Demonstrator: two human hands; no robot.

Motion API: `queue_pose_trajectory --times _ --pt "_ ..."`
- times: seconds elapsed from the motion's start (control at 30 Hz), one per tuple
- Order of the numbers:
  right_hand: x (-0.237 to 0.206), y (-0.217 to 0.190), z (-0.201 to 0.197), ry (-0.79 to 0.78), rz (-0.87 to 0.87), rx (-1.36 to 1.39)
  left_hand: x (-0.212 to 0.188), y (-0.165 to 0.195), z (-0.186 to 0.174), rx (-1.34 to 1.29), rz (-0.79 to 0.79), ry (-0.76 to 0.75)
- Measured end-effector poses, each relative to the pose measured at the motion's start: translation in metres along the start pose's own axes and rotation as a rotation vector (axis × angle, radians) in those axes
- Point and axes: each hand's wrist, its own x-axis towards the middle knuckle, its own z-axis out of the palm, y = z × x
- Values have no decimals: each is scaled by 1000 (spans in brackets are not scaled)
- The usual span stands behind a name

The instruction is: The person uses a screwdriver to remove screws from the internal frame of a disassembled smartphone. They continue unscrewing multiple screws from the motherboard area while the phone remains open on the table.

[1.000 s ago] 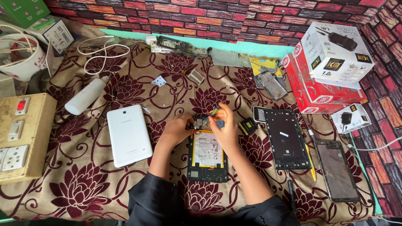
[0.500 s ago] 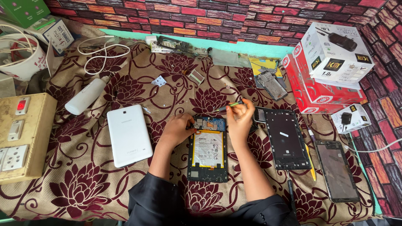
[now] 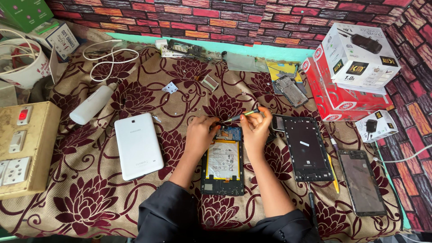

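An opened tablet (image 3: 222,165) lies face down on the patterned cloth, its battery and circuit board exposed. My left hand (image 3: 200,133) rests on its upper left corner, fingers pressing near the board. My right hand (image 3: 255,127) sits at the upper right corner and grips a thin tool with a green shaft (image 3: 239,117), held almost flat and pointing left toward my left fingers.
A white back cover (image 3: 137,145) lies to the left, a black frame (image 3: 306,147) and a dark screen panel (image 3: 361,182) to the right. Boxes (image 3: 346,81) stack at the far right, a white bottle (image 3: 91,104) and a switch board (image 3: 20,148) at the left.
My right hand lifted off the tablet's top edge and shifted right, now holding the thin tool level above the board. My left hand stayed on the upper left corner.
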Motion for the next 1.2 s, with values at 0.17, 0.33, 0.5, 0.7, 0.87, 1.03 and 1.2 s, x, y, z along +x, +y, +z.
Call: queue_pose_trajectory --times 0.17,0.33,0.5,0.7,0.87,1.03,1.2 --pt "-2 -1 3 -35 -10 30 0 -2 3 9 -5 -30" --pt "-4 -2 3 -50 6 37 -1 0 4 -8 -40 -46" --pt "-2 -2 0 -16 -4 20 0 -3 3 -30 15 13" --pt "13 -3 -11 106 -5 45 24 -3 12 163 -9 -20" --pt "17 -5 -14 139 17 51 47 1 24 146 92 -81" --pt "18 -4 -15 143 22 55 54 2 27 114 97 -136" --pt "13 0 -14 119 17 10 52 3 23 88 104 -159"
